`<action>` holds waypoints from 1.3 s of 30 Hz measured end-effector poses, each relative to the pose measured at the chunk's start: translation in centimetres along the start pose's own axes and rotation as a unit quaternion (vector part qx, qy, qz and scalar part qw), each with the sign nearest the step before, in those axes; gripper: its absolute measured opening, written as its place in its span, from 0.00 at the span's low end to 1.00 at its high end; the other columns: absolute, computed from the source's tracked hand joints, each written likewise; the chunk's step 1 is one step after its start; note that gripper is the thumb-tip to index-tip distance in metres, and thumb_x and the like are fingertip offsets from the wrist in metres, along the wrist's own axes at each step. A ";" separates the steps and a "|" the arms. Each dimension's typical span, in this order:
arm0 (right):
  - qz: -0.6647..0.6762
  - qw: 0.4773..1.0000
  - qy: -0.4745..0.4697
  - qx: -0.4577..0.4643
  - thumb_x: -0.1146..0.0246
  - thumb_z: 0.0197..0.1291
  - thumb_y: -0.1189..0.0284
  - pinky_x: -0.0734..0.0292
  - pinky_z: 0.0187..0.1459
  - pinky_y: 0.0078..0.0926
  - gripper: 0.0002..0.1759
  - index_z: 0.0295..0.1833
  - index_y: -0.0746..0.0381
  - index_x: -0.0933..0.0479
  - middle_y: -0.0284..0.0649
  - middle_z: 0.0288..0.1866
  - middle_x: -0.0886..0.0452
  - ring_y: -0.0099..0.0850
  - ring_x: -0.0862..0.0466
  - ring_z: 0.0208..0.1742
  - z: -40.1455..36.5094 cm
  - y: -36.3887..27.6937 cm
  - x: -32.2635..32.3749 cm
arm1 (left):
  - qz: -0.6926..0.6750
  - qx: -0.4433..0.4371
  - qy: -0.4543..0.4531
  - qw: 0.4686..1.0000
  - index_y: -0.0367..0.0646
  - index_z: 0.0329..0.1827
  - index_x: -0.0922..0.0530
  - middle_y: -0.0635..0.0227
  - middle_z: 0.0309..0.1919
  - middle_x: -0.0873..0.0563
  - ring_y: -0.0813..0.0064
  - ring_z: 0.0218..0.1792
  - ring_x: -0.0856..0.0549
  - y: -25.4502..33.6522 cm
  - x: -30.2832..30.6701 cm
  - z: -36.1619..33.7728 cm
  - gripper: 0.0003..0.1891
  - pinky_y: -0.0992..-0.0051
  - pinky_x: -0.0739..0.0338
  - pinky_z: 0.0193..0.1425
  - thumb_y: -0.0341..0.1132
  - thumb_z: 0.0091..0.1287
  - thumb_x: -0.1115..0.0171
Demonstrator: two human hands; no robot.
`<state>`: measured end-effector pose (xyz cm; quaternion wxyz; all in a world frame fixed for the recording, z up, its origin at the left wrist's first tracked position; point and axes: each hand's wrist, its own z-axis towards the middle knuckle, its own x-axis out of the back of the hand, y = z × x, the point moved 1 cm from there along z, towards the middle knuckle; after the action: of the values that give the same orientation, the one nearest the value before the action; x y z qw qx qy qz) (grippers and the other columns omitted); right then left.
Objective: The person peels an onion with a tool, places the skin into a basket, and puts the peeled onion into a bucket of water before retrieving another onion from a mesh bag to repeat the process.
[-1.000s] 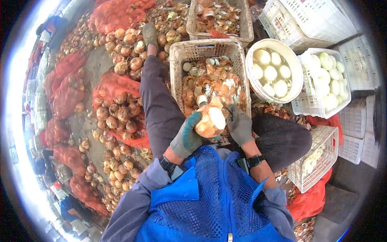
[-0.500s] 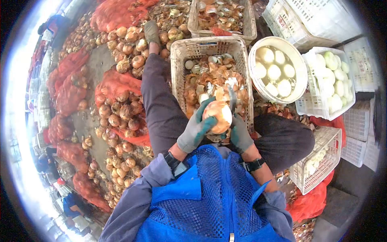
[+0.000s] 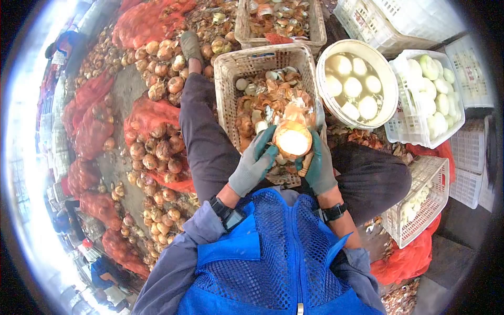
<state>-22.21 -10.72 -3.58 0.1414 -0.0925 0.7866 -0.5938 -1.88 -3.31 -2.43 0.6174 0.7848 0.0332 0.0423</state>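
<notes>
A partly peeled onion [image 3: 283, 149] with a bright, pale cut face is held over the crate of skins. My left hand [image 3: 253, 167], in a grey and green glove, has its fingers closed round the onion's left side. On the opposite side, my gloved right hand [image 3: 320, 170] grips a knife [image 3: 304, 165]; the wooden handle shows below its fingers and a dull blade seems to rise beyond them. The right fingers also lie against the onion. Beneath both hands, a dirty white crate [image 3: 224, 79] holds brown onion skins and scraps.
A white bucket [image 3: 321, 86] of peeled onions in cloudy water stands right of the crate, beside a crate of peeled onions [image 3: 440, 100]. Another scrap crate [image 3: 242, 23] is ahead. Unpeeled onions [image 3: 157, 149] and red mesh bags [image 3: 155, 23] cover the left floor. Other people appear far left.
The onion has turned so its cut face points up at me, and it has shifted slightly right. My right hand has moved up against it, and the knife's handle now shows.
</notes>
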 end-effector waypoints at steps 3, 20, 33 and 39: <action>0.148 0.981 0.058 -0.111 0.38 0.85 0.56 0.19 0.31 0.19 0.26 0.74 0.63 0.21 0.35 0.50 0.11 0.19 0.14 0.36 0.1 -1.5 -0.8 | -0.025 0.011 -0.039 0.999 0.38 0.89 0.36 0.59 0.75 0.21 0.74 0.74 0.22 -1.2 -0.2 0.3 0.40 0.70 0.25 0.77 0.41 0.79 0.29; -0.118 0.992 -0.030 -0.039 0.37 0.78 0.70 0.19 0.39 0.33 0.19 0.68 0.68 0.21 0.40 0.41 0.12 0.26 0.17 0.36 -1.4 -4.7 0.7 | -0.431 0.090 0.008 0.898 0.42 0.83 0.29 0.62 0.73 0.17 0.64 0.73 0.16 -1.8 -1.1 0.0 0.40 0.60 0.19 0.78 0.59 0.77 0.28; -0.178 0.979 0.073 -0.067 0.39 0.80 0.70 0.17 0.46 0.47 0.16 0.64 0.67 0.16 0.53 0.39 0.12 0.52 0.11 0.39 -5.3 -8.5 0.8 | -0.387 0.049 0.052 0.919 0.39 0.82 0.29 0.62 0.69 0.14 0.62 0.65 0.11 -2.2 0.7 0.1 0.40 0.61 0.13 0.70 0.56 0.77 0.27; -0.305 0.950 -0.053 0.022 0.38 0.80 0.68 0.17 0.48 0.49 0.15 0.63 0.66 0.16 0.55 0.44 0.12 0.51 0.10 0.42 -5.8 -7.2 0.9 | -0.492 0.065 0.029 0.868 0.41 0.81 0.28 0.64 0.71 0.16 0.65 0.70 0.15 -1.7 0.2 0.3 0.35 0.60 0.19 0.78 0.52 0.80 0.29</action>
<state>-25.10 -7.76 4.74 -0.0029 -0.3566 0.6986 -0.6204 -1.63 -3.17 -4.18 0.5043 0.7038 0.4358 -0.2461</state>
